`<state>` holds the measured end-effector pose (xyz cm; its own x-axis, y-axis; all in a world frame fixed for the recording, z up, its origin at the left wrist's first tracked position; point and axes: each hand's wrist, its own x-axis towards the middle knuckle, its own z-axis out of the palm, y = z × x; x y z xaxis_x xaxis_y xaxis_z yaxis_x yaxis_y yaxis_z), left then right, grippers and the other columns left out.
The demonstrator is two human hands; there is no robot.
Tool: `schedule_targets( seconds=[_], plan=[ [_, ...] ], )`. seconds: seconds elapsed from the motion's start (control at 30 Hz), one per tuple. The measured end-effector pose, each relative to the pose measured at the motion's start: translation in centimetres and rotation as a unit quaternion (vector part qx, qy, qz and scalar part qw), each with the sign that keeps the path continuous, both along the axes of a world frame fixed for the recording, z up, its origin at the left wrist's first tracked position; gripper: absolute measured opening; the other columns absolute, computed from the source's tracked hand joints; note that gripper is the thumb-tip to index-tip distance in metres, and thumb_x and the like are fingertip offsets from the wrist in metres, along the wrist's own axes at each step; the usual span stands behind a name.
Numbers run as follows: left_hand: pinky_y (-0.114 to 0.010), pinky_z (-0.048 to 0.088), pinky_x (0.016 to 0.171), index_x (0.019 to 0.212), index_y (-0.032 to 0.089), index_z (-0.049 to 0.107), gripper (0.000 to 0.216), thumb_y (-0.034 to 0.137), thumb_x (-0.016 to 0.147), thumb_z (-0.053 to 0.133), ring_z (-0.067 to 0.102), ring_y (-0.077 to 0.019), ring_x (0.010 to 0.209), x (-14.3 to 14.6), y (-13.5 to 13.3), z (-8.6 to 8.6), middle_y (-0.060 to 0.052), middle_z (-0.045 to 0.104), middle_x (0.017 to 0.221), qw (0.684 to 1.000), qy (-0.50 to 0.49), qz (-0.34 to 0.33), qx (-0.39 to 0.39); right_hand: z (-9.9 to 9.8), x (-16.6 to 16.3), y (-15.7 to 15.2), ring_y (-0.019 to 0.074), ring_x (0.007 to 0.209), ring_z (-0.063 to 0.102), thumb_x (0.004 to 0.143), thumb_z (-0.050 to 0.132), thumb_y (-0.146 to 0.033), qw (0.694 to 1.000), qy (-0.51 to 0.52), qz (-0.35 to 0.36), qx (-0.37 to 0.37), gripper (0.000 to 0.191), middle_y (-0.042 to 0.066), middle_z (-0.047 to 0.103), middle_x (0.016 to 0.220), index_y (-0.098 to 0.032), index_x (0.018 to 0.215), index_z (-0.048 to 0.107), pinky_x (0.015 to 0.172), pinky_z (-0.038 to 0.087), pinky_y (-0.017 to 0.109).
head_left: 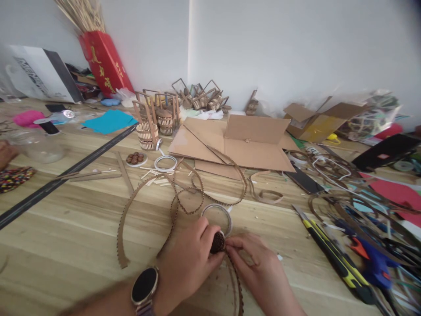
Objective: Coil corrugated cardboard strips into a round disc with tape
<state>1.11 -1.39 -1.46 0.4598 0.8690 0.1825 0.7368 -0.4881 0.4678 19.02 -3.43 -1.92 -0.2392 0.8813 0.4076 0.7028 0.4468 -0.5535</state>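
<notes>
My left hand (189,256), with a watch (144,285) on its wrist, is closed round a small dark brown roll of corrugated cardboard strip (217,242). My right hand (255,263) pinches the loose strip (237,281) at the roll's right side, thumb and finger together. From there the ridged strip hangs down toward the near edge of the picture. Just behind the roll lies a ring of tape (216,216). Longer corrugated strips (123,245) curl over the table to the left and beyond my hands.
Cardboard sheets (197,138) lie beyond, with small slatted buckets (147,135) to their left. A yellow utility knife (332,250) and a blue glue gun (375,263) are at right. A dish of brown balls (136,159) stands left of centre. Another person's hand (7,154) shows at far left.
</notes>
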Motion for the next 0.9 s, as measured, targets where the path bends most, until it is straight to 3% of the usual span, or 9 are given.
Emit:
schedule_targets(
  seconds=[0.2, 0.53, 0.9],
  plan=[
    [-0.040, 0.057, 0.074, 0.112, 0.020, 0.056, 0.035, 0.013, 0.081, 0.070, 0.065, -0.0260, 0.088, 0.0, -0.4, -0.2, -0.006, 0.060, 0.101, 1.000, 0.021, -0.011, 0.017, 0.1, -0.4, 0.0, 0.0167, 0.063, 0.064, 0.082, 0.058, -0.011, 1.000, -0.019, -0.011, 0.018, 0.015, -0.002, 0.069, 0.066, -0.022, 0.076, 0.065, 0.060, 0.047, 0.027],
    [-0.041, 0.056, 0.075, 0.113, 0.022, 0.056, 0.033, 0.016, 0.083, 0.069, 0.064, -0.0258, 0.090, -0.1, -0.4, 0.2, -0.005, 0.058, 0.101, 0.999, 0.012, -0.031, -0.014, 0.4, -0.2, -0.2, 0.0173, 0.065, 0.061, 0.076, 0.054, -0.008, 0.998, -0.040, -0.025, -0.042, 0.015, -0.002, 0.064, 0.064, -0.021, 0.070, 0.058, 0.061, 0.045, 0.027],
    [-0.038, 0.053, 0.087, 0.111, 0.022, 0.058, 0.034, 0.012, 0.081, 0.071, 0.062, -0.0244, 0.101, -0.3, 0.2, 0.6, -0.004, 0.063, 0.108, 0.995, -0.058, -0.077, -0.027, 1.0, 0.6, 0.5, 0.0183, 0.065, 0.060, 0.078, 0.054, -0.011, 0.998, -0.041, -0.028, 0.025, 0.013, -0.001, 0.064, 0.065, -0.022, 0.073, 0.057, 0.064, 0.043, 0.029]
  ],
)
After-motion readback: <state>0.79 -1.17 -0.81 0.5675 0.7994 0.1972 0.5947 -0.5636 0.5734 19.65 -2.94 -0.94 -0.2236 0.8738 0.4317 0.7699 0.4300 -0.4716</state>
